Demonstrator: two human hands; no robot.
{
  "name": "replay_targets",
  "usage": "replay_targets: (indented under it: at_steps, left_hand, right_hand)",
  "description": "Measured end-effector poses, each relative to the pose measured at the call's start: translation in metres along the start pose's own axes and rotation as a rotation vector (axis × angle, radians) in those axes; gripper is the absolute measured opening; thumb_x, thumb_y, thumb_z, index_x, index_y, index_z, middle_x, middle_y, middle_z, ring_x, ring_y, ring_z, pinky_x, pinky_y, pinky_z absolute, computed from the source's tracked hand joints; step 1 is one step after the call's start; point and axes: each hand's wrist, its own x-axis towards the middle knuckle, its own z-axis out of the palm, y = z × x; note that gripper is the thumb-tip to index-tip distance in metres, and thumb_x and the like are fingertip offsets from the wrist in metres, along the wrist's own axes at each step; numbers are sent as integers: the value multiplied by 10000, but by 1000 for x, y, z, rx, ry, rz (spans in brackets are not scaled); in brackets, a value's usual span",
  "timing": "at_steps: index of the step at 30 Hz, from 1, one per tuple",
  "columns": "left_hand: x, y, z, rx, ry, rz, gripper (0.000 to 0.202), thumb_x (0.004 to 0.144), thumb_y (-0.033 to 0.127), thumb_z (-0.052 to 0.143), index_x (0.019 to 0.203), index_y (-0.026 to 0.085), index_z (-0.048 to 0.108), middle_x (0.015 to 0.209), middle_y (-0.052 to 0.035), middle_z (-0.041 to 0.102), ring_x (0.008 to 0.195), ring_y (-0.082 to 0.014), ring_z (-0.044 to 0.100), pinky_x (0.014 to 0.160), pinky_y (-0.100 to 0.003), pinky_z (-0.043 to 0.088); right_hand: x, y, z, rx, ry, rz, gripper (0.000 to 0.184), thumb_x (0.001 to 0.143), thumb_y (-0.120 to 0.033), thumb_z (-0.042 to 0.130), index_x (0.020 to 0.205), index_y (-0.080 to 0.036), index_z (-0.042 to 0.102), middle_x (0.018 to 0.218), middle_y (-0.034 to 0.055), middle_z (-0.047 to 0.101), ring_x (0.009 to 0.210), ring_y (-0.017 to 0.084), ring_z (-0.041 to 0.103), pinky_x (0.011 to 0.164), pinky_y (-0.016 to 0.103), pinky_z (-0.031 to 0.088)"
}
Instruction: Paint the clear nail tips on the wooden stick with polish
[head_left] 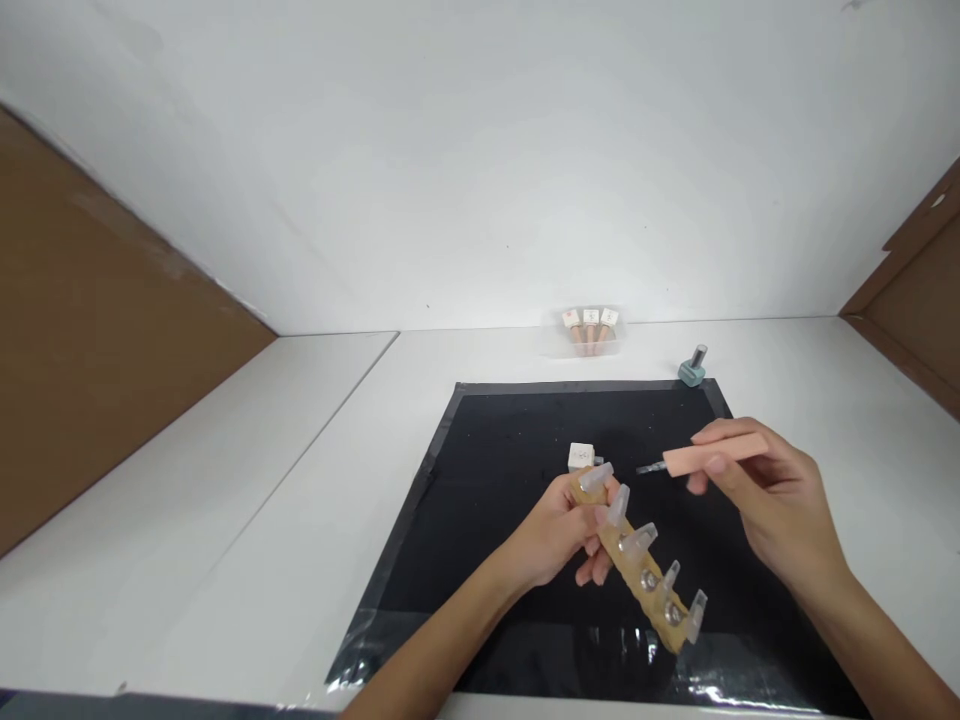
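My left hand [559,535] is closed around the upper end of a tan nail tip stand [637,580], which slants down to the right. Several clear false nail tips [637,540] stick out from the stand. Between the fingers of my right hand [780,500] is a nail polish brush with a peach handle [712,455]. Its thin bristle end points left, apart from the nail tips. Just behind my left hand lies a small white bottle [581,457] with handwriting on it, partly hidden by the stand.
A black mat [517,430] with taped edges covers the white table [322,520]. At the back, a clear plastic box [559,343] holds three peach-handled bottles with white square bottoms. A teal nail polish bottle [691,372] stands at the mat's far right corner. Brown panels flank both sides.
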Motion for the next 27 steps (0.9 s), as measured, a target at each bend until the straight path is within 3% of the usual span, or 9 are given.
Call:
replay_targets:
  at_steps: [2,5,9,18,24,27]
  left_hand:
    - [0,0,-1,-67,-10,-22,367,665,420,770,678,169,503,383,96,451,256,-53,423,234,-106,306]
    - [0,0,-1,-144,-33,-62,352,676,413,760,697,169,506,405,93,461,239,-36,374,217,-105,261]
    - [-1,2,2,-197,-5,-77,388,608,414,793,707,151,525,446,103,422,244,-6,317,216,-105,197]
    - [-3,6,12,-226,13,-86,367,610,405,778,673,147,524,383,123,324,235,-4,244,215,-121,153]
    - [-1,6,14,-250,23,-106,409,568,402,805,706,147,518,409,117,379,231,-2,262,210,-130,157]
    - [-2,6,13,-242,37,-109,429,556,402,812,717,150,504,447,104,432,231,3,290,212,-130,162]
  right_hand:
    - [-1,1,0,128,-53,14,123,816,-381,699,773,-266,714,706,-2,694,466,102,586,514,247,524]
    - [-2,2,1,242,-191,81,128,821,-385,693,857,-264,713,683,4,682,531,132,630,550,263,549]
    - [-2,3,4,298,-224,160,218,840,-461,644,827,-252,706,671,1,655,583,127,629,567,235,534]
    - [-5,7,9,308,-267,235,280,853,-461,625,712,-229,698,755,24,678,651,137,637,612,236,545]
    - [-6,8,5,219,-312,203,218,880,-444,592,895,-260,708,787,28,688,693,156,644,618,245,543]
    - [-5,5,4,104,-317,143,233,896,-445,564,900,-255,699,792,35,682,698,169,641,607,256,534]
